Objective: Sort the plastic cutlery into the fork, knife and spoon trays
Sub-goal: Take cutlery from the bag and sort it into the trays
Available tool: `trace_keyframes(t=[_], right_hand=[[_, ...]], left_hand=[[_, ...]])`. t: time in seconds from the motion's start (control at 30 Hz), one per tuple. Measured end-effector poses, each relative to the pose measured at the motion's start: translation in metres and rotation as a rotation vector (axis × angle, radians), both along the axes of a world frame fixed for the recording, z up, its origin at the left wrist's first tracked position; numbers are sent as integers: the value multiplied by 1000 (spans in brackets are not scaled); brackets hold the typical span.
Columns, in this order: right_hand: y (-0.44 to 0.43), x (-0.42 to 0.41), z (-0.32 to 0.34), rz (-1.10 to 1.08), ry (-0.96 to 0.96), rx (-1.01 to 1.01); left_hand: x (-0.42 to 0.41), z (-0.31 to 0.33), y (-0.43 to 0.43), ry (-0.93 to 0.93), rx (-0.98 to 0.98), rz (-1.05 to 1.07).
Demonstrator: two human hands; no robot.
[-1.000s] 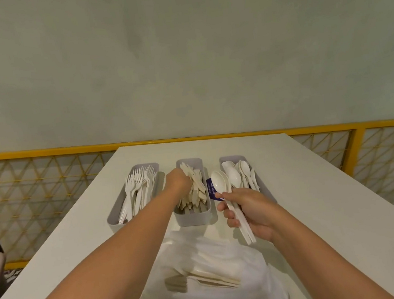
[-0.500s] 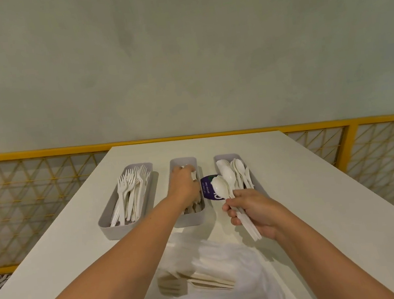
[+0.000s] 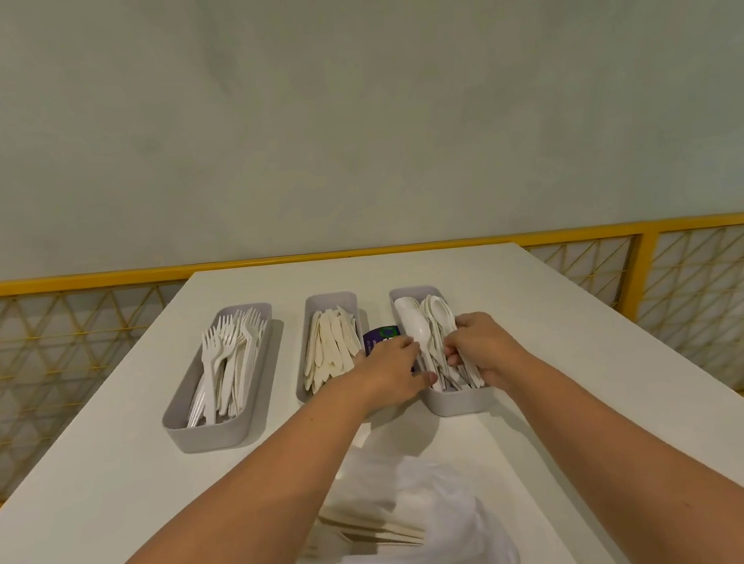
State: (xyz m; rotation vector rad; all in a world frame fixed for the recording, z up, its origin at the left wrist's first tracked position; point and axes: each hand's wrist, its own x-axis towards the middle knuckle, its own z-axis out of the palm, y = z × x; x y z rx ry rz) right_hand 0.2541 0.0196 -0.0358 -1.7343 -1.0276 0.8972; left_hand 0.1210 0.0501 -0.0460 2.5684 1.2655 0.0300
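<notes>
Spoons [image 3: 433, 335]: white, lying lengthwise in the spoon tray [image 3: 458, 405]. Their bowls reach past the fingertips and their handles lie under both hands.
Right hand [image 3: 486, 347]: fingers curled round a bunch of spoon handles inside the tray.
Left hand [image 3: 393, 373]: fingertips and thumb lie against the handles at the tray's left rim. Whether they grip cannot be told.
Label [image 3: 381, 334]: purple, just beyond the left knuckles, between the spoon tray and the knife tray [image 3: 330, 300]. Its writing is too small to read.
Knives [image 3: 329, 348]: beige, in the knife tray, just left of the left fingers.
Forks [image 3: 230, 360]: white, in the fork tray [image 3: 211, 435], well left of the fingers.
Bag [image 3: 438, 531]: clear plastic, on the near side of the wrists, with beige cutlery inside.
Table [image 3: 557, 353]: white, bearing it all.
</notes>
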Motion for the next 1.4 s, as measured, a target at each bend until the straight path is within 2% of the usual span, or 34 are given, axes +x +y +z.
trace_keyframes(t=[0.2,0.43,0.57,0.7,0.83,0.93,1.1,1.17,1.3,1.4], right_hand=[[11,-6,-8,-40,-312,108],[2,-10,-16,23,-593,61],[-8,-13,-8,69,-626,27],[-19,-21,7,101,-622,103],[-41,-37,26,267,-571,114],[-64,-52,35,464,-506,58],[-93,-83,29,749,-584,-59],[-102,-96,23,837,-658,-97],[-108,-109,4,978,-939,-222],[-111,-113,-6,988,-1008,-273]], left_hand=[[-2,-1,-3,24,0,-4],[-3,-3,-2,-1,-10,-25],[-4,-4,-3,-52,7,-15],[-13,-2,-9,-272,140,-3],[-38,15,-24,-407,138,-7],[-66,22,-42,-373,92,-32],[-112,18,-73,-224,-45,-90],[-126,15,-84,-161,-106,-108],[-142,-2,-95,51,-136,-141],[-148,-14,-99,26,-147,-157]])
